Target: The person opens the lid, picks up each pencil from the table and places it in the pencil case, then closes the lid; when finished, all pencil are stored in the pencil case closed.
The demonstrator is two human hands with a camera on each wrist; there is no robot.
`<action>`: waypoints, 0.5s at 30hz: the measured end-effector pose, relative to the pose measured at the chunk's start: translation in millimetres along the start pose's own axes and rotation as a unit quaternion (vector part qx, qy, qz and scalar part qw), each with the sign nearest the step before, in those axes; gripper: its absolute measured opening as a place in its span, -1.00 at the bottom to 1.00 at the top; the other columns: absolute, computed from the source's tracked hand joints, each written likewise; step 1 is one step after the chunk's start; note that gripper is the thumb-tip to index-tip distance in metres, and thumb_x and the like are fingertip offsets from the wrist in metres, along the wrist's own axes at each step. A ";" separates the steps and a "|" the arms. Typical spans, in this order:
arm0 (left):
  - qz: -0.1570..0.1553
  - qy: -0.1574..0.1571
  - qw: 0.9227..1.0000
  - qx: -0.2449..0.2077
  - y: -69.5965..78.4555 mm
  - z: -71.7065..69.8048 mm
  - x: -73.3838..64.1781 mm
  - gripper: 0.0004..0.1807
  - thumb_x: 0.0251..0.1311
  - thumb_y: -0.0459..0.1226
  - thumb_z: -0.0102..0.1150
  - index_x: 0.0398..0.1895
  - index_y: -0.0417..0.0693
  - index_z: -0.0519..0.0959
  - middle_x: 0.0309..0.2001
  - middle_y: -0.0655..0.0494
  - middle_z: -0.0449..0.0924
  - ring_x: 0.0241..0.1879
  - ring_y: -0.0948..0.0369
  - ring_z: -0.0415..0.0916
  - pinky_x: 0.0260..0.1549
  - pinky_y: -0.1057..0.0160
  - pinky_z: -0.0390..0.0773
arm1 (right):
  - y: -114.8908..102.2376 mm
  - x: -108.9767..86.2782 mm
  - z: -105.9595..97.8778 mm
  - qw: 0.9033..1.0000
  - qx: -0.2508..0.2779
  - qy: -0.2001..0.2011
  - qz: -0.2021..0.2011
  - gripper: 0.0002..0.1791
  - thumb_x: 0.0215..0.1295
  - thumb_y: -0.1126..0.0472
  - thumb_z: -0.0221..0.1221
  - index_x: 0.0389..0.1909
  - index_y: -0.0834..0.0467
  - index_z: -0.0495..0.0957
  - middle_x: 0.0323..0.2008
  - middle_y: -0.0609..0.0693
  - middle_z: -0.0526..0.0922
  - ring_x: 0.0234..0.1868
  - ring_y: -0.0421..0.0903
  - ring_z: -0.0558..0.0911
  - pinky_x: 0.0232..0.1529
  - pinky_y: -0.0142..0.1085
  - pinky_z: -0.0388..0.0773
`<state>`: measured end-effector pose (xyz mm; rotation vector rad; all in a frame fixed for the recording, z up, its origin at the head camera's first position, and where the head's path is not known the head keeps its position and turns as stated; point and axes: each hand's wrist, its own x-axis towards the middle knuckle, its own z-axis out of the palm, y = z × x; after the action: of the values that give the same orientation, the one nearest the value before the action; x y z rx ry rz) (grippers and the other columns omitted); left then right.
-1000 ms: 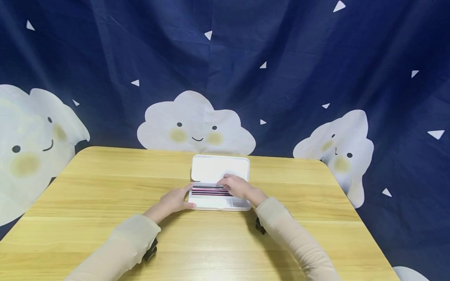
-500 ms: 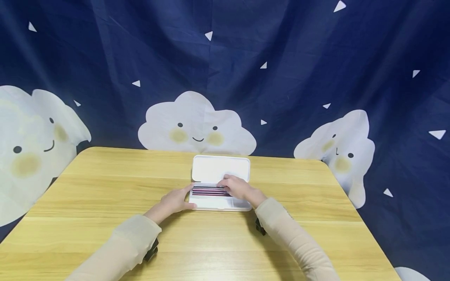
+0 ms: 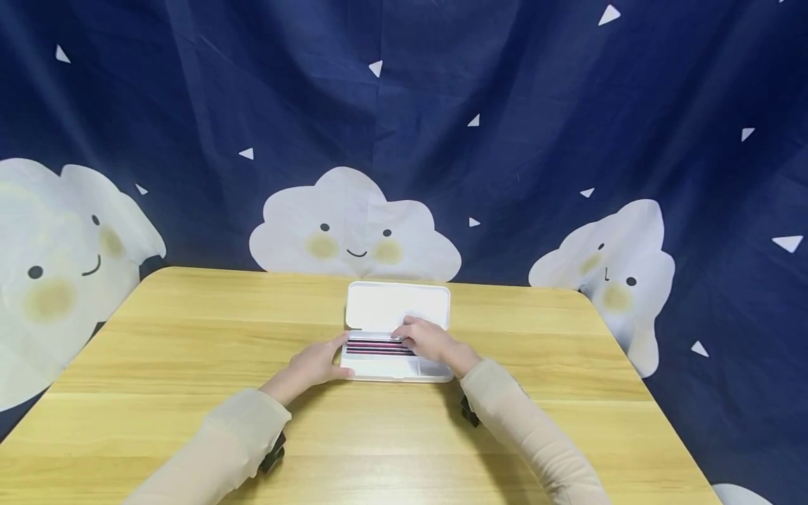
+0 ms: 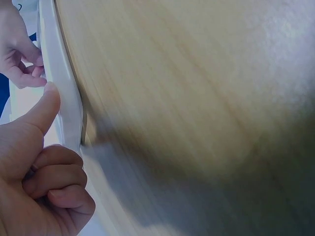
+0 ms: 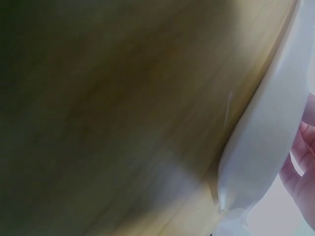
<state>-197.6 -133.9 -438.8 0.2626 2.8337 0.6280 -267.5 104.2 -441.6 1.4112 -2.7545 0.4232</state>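
A white pencil case (image 3: 379, 367) lies on the table with its lid (image 3: 398, 306) tipped back. Several dark and reddish pencils (image 3: 372, 348) lie side by side in its base. My left hand (image 3: 313, 363) grips the case's left end, thumb at the front rim and index finger at the back corner. In the left wrist view the left thumb (image 4: 45, 110) touches the rim and the other fingers are curled. My right hand (image 3: 429, 339) reaches into the base, its curled fingers pinching at a pencil by the right ends; the fingertips are partly hidden. The right wrist view shows its fingers (image 5: 295, 174) beyond the case's wall.
The wooden table (image 3: 189, 337) extends around the case on every side. Behind it hangs a dark blue curtain (image 3: 517, 161) printed with smiling clouds and white triangles. A small compartment (image 3: 435, 369) sits at the case's front right.
Both hands stay almost in place. Inside the case, the rearmost dark pencil has shifted slightly toward the others. The head view has tilted up a little.
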 end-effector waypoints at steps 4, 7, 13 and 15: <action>0.001 0.002 1.000 -0.001 1.2 -0.2 -0.6 -0.10 -0.09 -0.01 0.34 0.33 -0.10 0.20 0.07 -0.33 0.43 0.01 -0.22 0.41 -0.33 -0.12 0.47 | 1.9 -5.5 -1.9 0.999 0.041 0.014 0.005 -0.78 0.15 0.44 0.13 -0.18 0.24 0.61 -0.39 0.01 0.54 -0.32 -0.14 0.50 -0.22 -0.38 0.46; 0.000 0.001 1.000 -0.002 1.1 -0.2 -0.9 -0.09 -0.09 -0.01 0.35 0.34 -0.10 0.19 0.08 -0.34 0.42 0.02 -0.23 0.41 -0.32 -0.13 0.47 | 5.2 -11.7 -3.9 0.997 0.078 0.028 0.013 -0.79 0.19 0.43 0.10 -0.16 0.27 0.59 -0.42 0.02 0.51 -0.40 -0.16 0.44 -0.28 -0.39 0.43; -0.003 -0.002 1.000 -0.003 1.3 -0.5 -1.1 -0.09 -0.09 -0.01 0.34 0.34 -0.10 0.19 0.09 -0.34 0.41 0.03 -0.23 0.40 -0.31 -0.13 0.47 | 13.4 -26.6 -10.6 0.984 0.166 0.051 0.047 -0.78 0.21 0.43 0.08 -0.13 0.35 0.55 -0.46 0.01 0.47 -0.41 -0.19 0.41 -0.30 -0.38 0.43; -0.003 -0.002 1.000 -0.002 1.1 -0.3 -1.0 -0.10 -0.08 -0.01 0.34 0.34 -0.10 0.19 0.09 -0.34 0.41 0.03 -0.23 0.40 -0.32 -0.12 0.47 | 16.3 -31.3 -12.7 0.979 0.187 0.059 0.057 -0.78 0.21 0.44 0.07 -0.13 0.37 0.53 -0.46 0.03 0.48 -0.40 -0.19 0.41 -0.29 -0.37 0.43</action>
<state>-196.6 -133.2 -438.0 0.2553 2.8282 0.6320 -263.3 141.3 -437.5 1.2354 -2.7684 1.0400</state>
